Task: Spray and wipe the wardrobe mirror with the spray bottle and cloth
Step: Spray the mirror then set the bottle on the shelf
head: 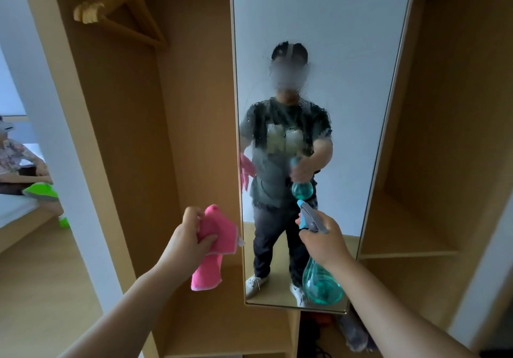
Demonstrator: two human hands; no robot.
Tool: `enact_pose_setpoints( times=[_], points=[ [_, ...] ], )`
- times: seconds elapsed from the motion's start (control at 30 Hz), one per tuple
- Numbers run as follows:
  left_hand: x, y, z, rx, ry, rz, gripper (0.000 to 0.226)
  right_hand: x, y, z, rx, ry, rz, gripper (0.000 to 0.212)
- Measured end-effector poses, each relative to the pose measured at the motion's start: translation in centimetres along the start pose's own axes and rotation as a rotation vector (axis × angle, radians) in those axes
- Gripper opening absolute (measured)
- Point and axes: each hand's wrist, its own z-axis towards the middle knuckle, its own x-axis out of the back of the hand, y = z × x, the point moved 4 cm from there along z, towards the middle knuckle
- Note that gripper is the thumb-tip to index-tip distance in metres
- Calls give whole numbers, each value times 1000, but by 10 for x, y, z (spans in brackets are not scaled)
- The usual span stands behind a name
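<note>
The tall wardrobe mirror stands upright in front of me, its middle covered in spray droplets and mist. My right hand grips a teal spray bottle by its grey-blue trigger head, with the nozzle aimed at the glass a short way off. My left hand holds a pink cloth bunched up, left of the mirror's edge and apart from the glass. The cloth's lower end hangs loose. Both hands and the bottle are reflected in the mirror.
Open wooden wardrobe bays flank the mirror, with wooden hangers in the upper left bay and a shelf at the right. Dark items lie in the compartment below the mirror. Another person sits on a bed at far left.
</note>
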Motion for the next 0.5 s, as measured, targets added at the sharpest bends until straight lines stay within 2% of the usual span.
enact_pose_setpoints(
  times=[0.1, 0.23, 0.33, 0.4, 0.5],
  points=[
    [-8, 1, -1, -3, -27, -28, 59, 14, 6, -1, -11, 5, -21, 32],
    [-17, 3, -2, -13, 30, -79, 33, 34, 9, -2, -1, 65, -49, 32],
    [-25, 8, -1, 26, 63, -204, 42, 43, 10, -2, 3, 73, -74, 28],
    [-30, 13, -1, 28, 62, -229, 50, 46, 12, -1, 12, 66, -93, 24],
    [-33, 18, 2, 20, 54, -247, 51, 50, 16, -1, 27, 48, -119, 18]
  ],
)
